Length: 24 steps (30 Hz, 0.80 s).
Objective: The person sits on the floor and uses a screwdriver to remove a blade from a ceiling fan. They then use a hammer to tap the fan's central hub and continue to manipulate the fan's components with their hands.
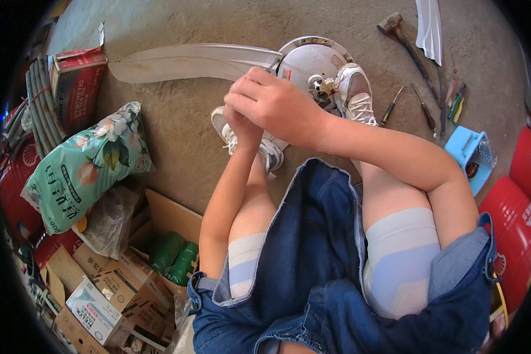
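Note:
My right hand (271, 103) is closed, its fingers curled over my left hand (242, 125). The two come together just in front of the inner end of a long white fan blade (194, 61). The left hand's fingers are mostly covered by the right, and whatever the two grip is hidden. Beyond them a round white ceiling fan motor (310, 62) rests on the floor between my shoes, the blade reaching to its left edge. A metal shaft fitting with wires (320, 87) stands out of the motor beside my right shoe.
To the right lie a hammer (408, 44), screwdrivers (425, 109), green-handled pliers (456, 101) and a blue plastic box (469, 156). Another white blade (429, 29) lies at the far right. On the left are a green floral package (91, 162), cartons (121, 283) and a red box (79, 88).

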Each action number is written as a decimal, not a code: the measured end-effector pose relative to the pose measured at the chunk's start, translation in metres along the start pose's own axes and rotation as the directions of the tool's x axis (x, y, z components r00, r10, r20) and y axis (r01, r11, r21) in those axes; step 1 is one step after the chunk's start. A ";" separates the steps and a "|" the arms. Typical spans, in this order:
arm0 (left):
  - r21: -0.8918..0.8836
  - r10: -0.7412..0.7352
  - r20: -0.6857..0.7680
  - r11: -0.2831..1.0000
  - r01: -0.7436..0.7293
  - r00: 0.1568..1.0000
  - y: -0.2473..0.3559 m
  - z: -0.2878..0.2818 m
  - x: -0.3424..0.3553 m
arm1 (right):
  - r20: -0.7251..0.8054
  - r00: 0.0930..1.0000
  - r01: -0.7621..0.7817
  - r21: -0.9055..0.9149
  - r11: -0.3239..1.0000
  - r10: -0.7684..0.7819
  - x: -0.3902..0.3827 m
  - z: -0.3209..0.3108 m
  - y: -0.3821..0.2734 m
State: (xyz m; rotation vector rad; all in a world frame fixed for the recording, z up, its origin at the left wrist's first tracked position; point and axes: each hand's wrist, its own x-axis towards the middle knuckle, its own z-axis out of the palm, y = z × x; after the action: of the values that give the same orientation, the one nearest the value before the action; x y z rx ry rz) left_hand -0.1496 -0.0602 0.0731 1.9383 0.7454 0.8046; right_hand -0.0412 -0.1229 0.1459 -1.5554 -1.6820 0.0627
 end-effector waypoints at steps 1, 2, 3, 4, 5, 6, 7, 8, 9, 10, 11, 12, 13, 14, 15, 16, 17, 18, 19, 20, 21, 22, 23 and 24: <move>0.035 -0.038 -0.029 0.999 0.039 0.999 -0.014 0.000 -0.005 | -0.031 0.998 -0.060 0.057 0.997 0.061 0.001 0.001 -0.002; 0.065 -0.076 -0.058 0.995 0.079 0.995 -0.021 0.002 -0.007 | -0.057 0.990 -0.119 0.111 0.987 0.125 0.002 0.001 -0.004; 0.064 -0.063 -0.099 0.995 0.070 0.993 -0.027 0.006 -0.010 | 0.000 0.991 -0.135 0.104 0.985 0.135 0.001 -0.001 -0.005; 0.067 -0.050 -0.138 0.996 0.059 0.989 -0.029 0.010 -0.010 | 0.055 0.988 -0.151 0.098 0.984 0.146 0.001 -0.003 -0.005; 0.070 -0.036 -0.178 0.996 0.049 0.983 -0.031 0.012 -0.011 | 0.110 0.982 -0.167 0.091 0.982 0.157 0.001 -0.004 -0.005; -0.032 -0.081 -0.177 0.997 0.076 0.981 -0.034 0.012 -0.011 | 0.092 0.989 -0.125 0.063 0.990 0.119 0.001 -0.003 -0.004; -0.133 -0.126 -0.170 0.986 0.104 0.977 -0.032 0.011 -0.009 | 0.076 0.994 -0.086 0.035 0.996 0.083 0.002 -0.001 -0.003; -0.232 -0.171 -0.158 0.964 0.132 0.972 -0.031 0.009 -0.007 | 0.060 0.997 -0.047 0.006 0.999 0.046 0.003 0.002 -0.003; -0.079 -0.111 -0.144 0.992 0.101 0.983 -0.028 0.007 -0.006 | 0.043 0.998 -0.051 -0.001 0.999 0.051 0.004 0.005 -0.004; 0.071 -0.053 -0.121 0.996 0.062 0.991 -0.013 0.005 -0.001 | 0.027 0.998 -0.055 -0.011 0.998 0.055 0.005 0.007 -0.003; 0.219 0.001 -0.091 0.975 0.019 0.996 0.001 0.003 0.003 | 0.011 0.998 -0.057 -0.019 0.998 0.057 0.005 0.008 -0.003; 0.156 -0.036 -0.080 0.987 0.048 0.996 0.011 0.003 0.006 | 0.033 0.998 -0.047 -0.037 0.998 0.048 0.005 0.006 -0.003; 0.092 -0.072 -0.068 0.993 0.078 0.995 0.020 0.003 0.009 | 0.054 0.998 -0.035 -0.054 0.998 0.038 0.008 0.003 -0.003; 0.068 -0.070 -0.057 0.995 0.074 0.996 0.025 0.002 0.011 | 0.076 0.997 -0.022 -0.070 0.997 0.028 0.009 0.001 -0.003; 0.044 -0.069 -0.048 0.996 0.072 0.996 0.029 0.001 0.013 | 0.079 0.997 -0.018 -0.076 0.997 0.024 0.010 -0.001 -0.003; 0.056 -0.034 -0.040 0.998 0.036 0.999 0.030 -0.002 0.016 | 0.083 0.996 -0.018 -0.083 0.996 0.025 0.012 -0.003 -0.004; 0.027 -0.007 -0.035 1.000 0.008 0.999 0.030 -0.003 0.017 | 0.087 0.996 -0.018 -0.091 0.996 0.025 0.013 -0.004 -0.004; -0.004 0.020 -0.030 1.000 -0.020 0.999 0.030 -0.003 0.018 | 0.073 0.997 -0.005 -0.076 0.997 0.010 0.013 -0.004 -0.003; -0.071 0.040 -0.032 0.997 -0.042 0.999 0.025 -0.002 0.017 | 0.056 0.998 0.011 -0.059 0.998 -0.008 0.011 -0.001 -0.002; -0.092 0.047 -0.037 0.995 -0.050 0.998 0.021 -0.002 0.015 | 0.039 0.999 0.027 -0.042 0.999 -0.026 0.010 0.001 -0.001; -0.112 0.053 -0.043 0.992 -0.058 0.998 0.017 -0.003 0.012 | 0.020 0.999 0.031 -0.034 0.999 -0.030 0.009 0.002 0.000; -0.086 0.045 -0.049 0.995 -0.049 0.998 0.012 -0.004 0.009 | 0.002 0.999 0.033 -0.026 0.999 -0.033 0.009 0.003 0.000; -0.060 0.037 -0.056 0.997 -0.040 0.998 0.008 -0.005 0.007 | -0.015 0.999 0.035 -0.018 0.999 -0.035 0.009 0.003 0.001; -0.051 0.021 -0.080 0.998 -0.025 0.997 0.005 -0.005 0.005 | -0.058 0.998 0.010 -0.005 1.000 -0.011 0.010 0.004 0.002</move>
State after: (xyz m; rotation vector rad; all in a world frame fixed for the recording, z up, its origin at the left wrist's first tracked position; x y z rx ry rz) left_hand -0.1493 -0.0564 0.0806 1.8801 0.7434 0.9110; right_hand -0.0407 -0.1121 0.1471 -1.5376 -1.6457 0.0077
